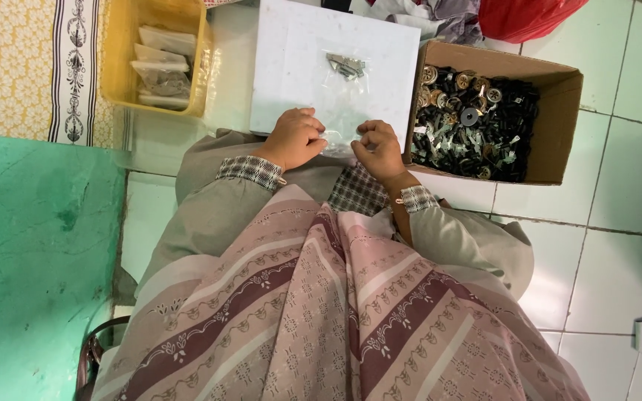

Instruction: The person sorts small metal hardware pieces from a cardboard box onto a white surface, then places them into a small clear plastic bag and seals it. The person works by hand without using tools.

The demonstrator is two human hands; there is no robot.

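Low in the frame lies a striped pink cloth [321, 319] over the person's lap. Just above it, at mid-frame, the left hand [295, 139] and right hand [379, 151] both pinch, fingers curled closed, the near edge of a clear bag [343, 104] lying on a white board [291, 59]. Small metal parts [346, 65] sit at the bag's far end. A cardboard box [559, 126] of fittings stands upper right, a yellow tray [117, 67] of filled bags upper left.

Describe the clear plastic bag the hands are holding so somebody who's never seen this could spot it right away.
Find the white board on the tiled floor, between the yellow tray and the cardboard box. At its near edge the left hand and right hand pinch the clear bag. Unlike the tray's filled packets, it holds only a few grey metal pieces.
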